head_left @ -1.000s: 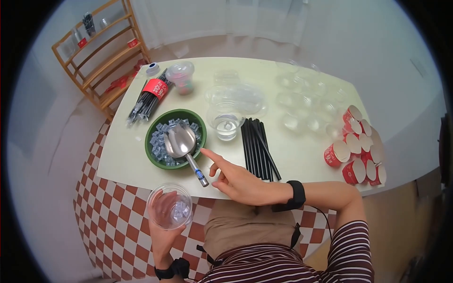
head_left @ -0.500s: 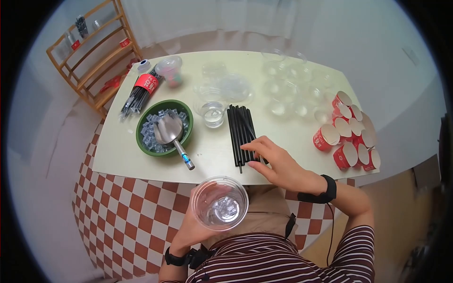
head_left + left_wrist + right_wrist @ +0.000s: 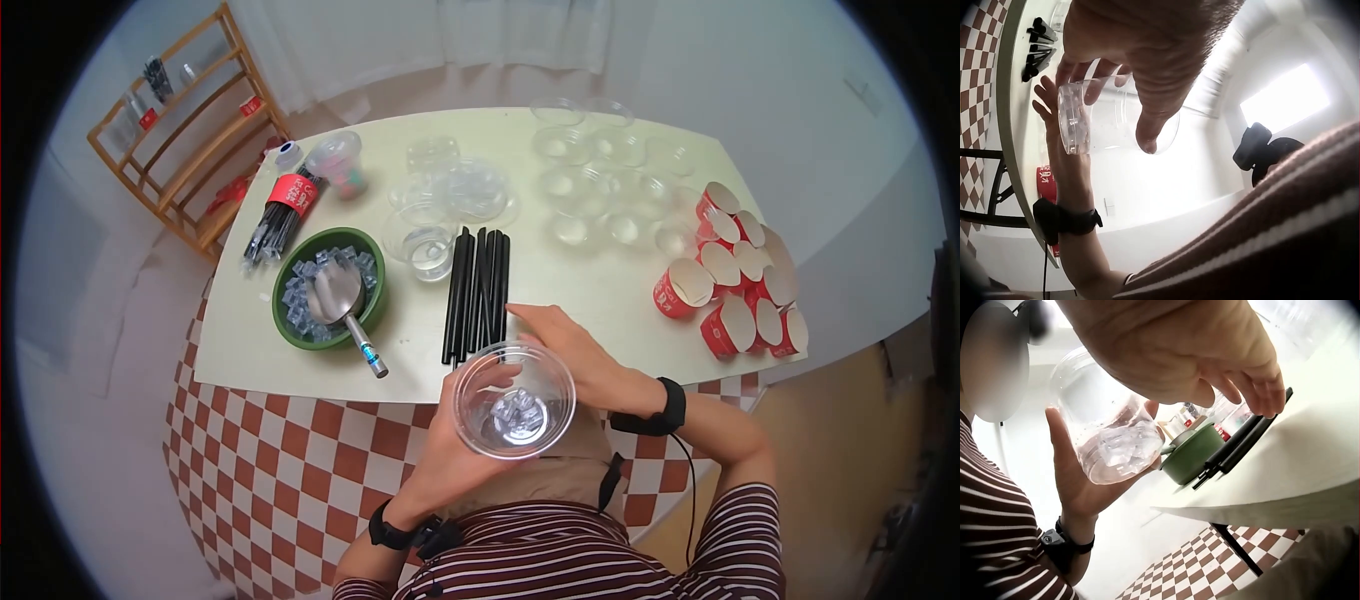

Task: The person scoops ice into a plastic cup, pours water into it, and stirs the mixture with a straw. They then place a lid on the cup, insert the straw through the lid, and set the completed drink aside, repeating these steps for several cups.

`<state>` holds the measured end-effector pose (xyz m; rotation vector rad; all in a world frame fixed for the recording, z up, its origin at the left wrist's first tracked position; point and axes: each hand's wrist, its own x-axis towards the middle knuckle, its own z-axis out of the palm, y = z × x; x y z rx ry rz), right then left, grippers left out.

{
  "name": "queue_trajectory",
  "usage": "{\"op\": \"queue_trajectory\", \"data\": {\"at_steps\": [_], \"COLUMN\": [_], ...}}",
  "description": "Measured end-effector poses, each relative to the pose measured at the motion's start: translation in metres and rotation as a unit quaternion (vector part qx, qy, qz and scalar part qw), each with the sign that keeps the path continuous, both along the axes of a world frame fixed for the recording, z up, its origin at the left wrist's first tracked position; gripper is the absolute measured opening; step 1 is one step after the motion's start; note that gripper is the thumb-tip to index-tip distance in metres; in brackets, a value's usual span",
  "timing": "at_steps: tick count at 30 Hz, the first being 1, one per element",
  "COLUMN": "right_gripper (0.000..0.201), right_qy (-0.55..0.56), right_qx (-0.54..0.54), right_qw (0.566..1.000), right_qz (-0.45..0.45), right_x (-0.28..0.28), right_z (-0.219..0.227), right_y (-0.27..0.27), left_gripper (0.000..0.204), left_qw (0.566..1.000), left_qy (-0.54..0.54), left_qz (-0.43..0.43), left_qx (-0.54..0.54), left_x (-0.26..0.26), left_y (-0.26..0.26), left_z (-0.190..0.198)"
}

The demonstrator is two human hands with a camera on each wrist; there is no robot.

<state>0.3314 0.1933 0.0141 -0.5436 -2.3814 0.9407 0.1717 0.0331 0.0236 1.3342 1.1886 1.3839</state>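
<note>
My left hand grips a clear plastic cup in front of the table edge, fingers and thumb curled round its wall. Clear ice cubes lie in its bottom; in the right wrist view the cup is tilted. Beyond the cup, my right hand hovers low over the table, fingers loosely extended, the cup partly covering it in the head view. Its fingertips are right at the side of a row of black straws. Nothing shows between the right thumb and fingers.
Left of the straws stands a green bowl of ice cubes with a metal scoop in it. Behind are bundled straws, a lidded cup and clear lids. Clear cups and red paper cups occupy the right side.
My left hand has carried the cup rightward, from beside the bowl to in front of the straws. The right hand has gone from near the scoop handle to the straws' right side.
</note>
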Motion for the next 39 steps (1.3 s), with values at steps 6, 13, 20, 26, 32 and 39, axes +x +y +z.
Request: {"op": "queue_trajectory", "data": {"at_steps": [6, 13, 20, 26, 32, 39], "right_gripper": [0.036, 0.038, 0.038, 0.044, 0.045, 0.045], "right_qy": [0.080, 0.113, 0.088, 0.090, 0.110, 0.114], "right_qx": [-0.220, -0.203, -0.039, 0.154, 0.093, 0.094], "right_qw": [0.962, 0.945, 0.958, 0.969, 0.990, 0.989], "right_qz": [-0.138, -0.231, -0.269, -0.171, 0.008, 0.031], "right_x": [0.044, 0.069, 0.072, 0.068, 0.022, -0.018], "right_z": [0.013, 0.015, 0.020, 0.034, 0.019, 0.024], "right_y": [0.027, 0.028, 0.016, -0.005, -0.031, -0.034], "left_gripper": [0.104, 0.094, 0.080, 0.044, 0.044, 0.061], "left_qw": [0.999, 0.998, 0.980, 0.889, 0.880, 0.876], "left_qy": [-0.026, 0.025, 0.167, 0.410, 0.413, 0.380], "left_qz": [0.016, 0.052, 0.104, 0.183, 0.227, 0.294], "left_qx": [-0.030, -0.015, 0.014, 0.091, 0.049, -0.030], "left_x": [0.034, 0.052, 0.035, -0.006, -0.036, -0.048], "left_y": [0.059, 0.120, 0.094, 0.059, 0.033, 0.031], "left_z": [-0.008, -0.025, -0.012, 0.002, -0.015, -0.026]}}
